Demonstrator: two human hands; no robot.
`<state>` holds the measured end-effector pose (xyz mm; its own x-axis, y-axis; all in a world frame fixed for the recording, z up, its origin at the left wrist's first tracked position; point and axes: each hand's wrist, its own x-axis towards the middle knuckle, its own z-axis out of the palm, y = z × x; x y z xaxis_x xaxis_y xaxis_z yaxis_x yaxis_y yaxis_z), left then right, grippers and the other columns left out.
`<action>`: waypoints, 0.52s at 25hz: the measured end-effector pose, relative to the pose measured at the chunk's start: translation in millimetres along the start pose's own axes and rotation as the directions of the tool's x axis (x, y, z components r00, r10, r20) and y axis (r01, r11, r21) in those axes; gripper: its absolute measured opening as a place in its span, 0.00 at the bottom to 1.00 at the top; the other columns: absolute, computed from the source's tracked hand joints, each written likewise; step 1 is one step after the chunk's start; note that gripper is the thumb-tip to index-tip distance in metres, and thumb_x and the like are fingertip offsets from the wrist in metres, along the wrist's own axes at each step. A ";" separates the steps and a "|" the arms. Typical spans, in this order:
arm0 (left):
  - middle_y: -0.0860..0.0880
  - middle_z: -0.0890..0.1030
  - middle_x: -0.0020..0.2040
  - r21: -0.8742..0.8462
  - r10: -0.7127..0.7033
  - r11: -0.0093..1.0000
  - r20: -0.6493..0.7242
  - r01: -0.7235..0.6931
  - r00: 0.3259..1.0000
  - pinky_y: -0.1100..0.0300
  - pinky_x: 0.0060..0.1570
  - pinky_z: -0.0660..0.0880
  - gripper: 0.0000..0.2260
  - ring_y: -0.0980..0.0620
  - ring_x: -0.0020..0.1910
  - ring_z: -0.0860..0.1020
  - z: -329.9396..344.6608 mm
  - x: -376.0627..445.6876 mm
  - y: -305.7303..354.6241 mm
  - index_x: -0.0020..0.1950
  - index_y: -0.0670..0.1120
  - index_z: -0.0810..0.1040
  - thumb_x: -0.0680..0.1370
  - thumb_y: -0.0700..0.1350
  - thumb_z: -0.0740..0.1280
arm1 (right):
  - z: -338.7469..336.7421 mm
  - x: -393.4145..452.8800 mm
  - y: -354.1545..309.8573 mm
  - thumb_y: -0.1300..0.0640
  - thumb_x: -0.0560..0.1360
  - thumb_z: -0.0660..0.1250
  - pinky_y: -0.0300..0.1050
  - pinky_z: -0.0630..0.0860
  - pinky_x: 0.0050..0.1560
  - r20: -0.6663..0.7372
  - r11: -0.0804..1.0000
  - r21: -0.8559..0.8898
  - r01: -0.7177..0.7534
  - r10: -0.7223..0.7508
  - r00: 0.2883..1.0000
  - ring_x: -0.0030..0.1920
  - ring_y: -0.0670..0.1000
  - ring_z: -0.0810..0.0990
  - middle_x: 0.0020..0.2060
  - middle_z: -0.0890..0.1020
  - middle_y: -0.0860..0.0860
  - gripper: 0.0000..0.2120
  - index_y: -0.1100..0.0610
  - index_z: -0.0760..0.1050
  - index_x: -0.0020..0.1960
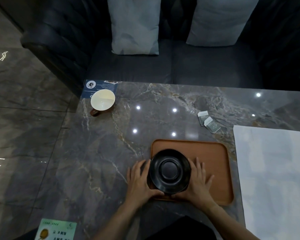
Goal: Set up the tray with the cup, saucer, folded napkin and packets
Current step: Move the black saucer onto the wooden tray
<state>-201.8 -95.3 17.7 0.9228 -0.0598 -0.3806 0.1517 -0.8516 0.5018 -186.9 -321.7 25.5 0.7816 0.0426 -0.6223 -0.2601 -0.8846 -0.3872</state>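
Observation:
A black saucer sits over the left part of the orange tray, near its front edge. My left hand and my right hand flank it, fingers straight and spread, with the thumbs along its near rim. A white cup with a brown handle stands at the table's far left corner on a blue card. Two grey packets lie beyond the tray to the right. A white napkin lies spread flat to the right of the tray.
The grey marble table stands in front of a dark sofa with two pale cushions. A green card lies at the table's near left corner. A tiled floor runs along the left.

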 end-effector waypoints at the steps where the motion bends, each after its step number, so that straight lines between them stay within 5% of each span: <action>1: 0.50 0.56 0.76 0.023 0.005 1.000 0.002 -0.005 1.000 0.42 0.74 0.46 0.55 0.49 0.76 0.49 0.8 0.3 -1.0 0.78 0.55 0.51 0.58 0.74 0.69 | 1.6 0.3 0.4 0.23 0.50 0.71 0.75 0.36 0.70 -0.001 1.000 0.000 -0.004 0.004 1.000 0.76 0.55 0.29 0.77 0.31 0.48 0.70 0.46 0.33 0.77; 13: 0.52 0.61 0.74 0.106 0.033 0.994 0.007 -0.034 0.999 0.40 0.74 0.42 0.55 0.50 0.75 0.53 8.3 7.7 -18.2 0.78 0.55 0.51 0.57 0.76 0.65 | 9.6 2.3 1.3 0.21 0.48 0.65 0.74 0.34 0.69 -0.028 0.999 -0.045 -0.005 0.004 1.000 0.76 0.56 0.28 0.77 0.32 0.46 0.69 0.44 0.35 0.77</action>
<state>-200.4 -84.6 -0.8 0.9247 -0.0921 -0.3694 0.0818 -0.8996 0.4291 -190.9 -318.3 17.0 0.7961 0.0260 -0.6046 -0.2386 -0.9047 -0.3530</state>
